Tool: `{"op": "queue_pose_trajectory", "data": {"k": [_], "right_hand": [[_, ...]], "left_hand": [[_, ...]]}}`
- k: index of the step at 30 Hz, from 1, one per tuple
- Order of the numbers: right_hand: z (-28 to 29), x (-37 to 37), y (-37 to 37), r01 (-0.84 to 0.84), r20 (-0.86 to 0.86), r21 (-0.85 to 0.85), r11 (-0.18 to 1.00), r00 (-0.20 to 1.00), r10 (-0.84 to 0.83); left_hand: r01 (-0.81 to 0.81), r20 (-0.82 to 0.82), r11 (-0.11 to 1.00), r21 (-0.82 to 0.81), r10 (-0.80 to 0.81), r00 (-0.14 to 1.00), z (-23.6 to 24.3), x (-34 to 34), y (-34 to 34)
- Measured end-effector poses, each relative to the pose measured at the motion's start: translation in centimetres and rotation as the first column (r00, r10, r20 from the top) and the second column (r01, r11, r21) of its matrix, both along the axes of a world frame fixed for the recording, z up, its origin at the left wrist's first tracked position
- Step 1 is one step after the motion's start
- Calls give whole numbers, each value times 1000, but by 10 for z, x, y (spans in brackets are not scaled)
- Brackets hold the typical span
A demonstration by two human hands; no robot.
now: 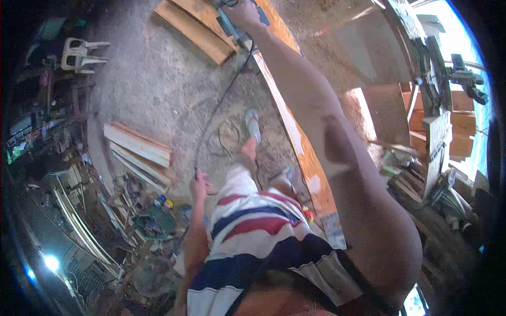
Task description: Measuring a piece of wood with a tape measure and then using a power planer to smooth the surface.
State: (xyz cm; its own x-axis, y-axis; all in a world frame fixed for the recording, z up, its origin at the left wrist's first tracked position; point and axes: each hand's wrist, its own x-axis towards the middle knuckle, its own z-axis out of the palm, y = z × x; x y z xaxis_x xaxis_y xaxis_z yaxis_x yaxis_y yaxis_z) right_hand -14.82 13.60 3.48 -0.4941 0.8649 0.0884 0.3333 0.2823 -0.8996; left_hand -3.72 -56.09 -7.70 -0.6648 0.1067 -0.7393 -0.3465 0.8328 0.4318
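Observation:
My right arm reaches far forward along a long wooden plank. At its end my right hand is closed on the handle of a corded power tool with a teal-grey body, which rests on the plank. The tool's exact kind is too cut off and blurred to make out. A black power cord runs back from it to my left hand, low beside my shorts. The fingers of my left hand are curled around the cord.
Two boards lie left of the tool. A stack of planks lies on the floor at the left, below a white plastic chair. A coil sits near my foot. Timber clutter stands at the right.

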Motion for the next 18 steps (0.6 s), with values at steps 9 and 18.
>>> {"op": "queue_pose_trajectory", "data": {"k": [9, 18], "right_hand": [[16, 416, -287, -22, -17, -193, 981, 1000, 19], [59, 667, -472, 77, 211, -295, 952, 977, -14]], "left_hand": [[112, 22, 987, -119, -111, 994, 11, 58, -52], [722, -232, 645, -251, -764, 602, -10, 145, -29]]}}
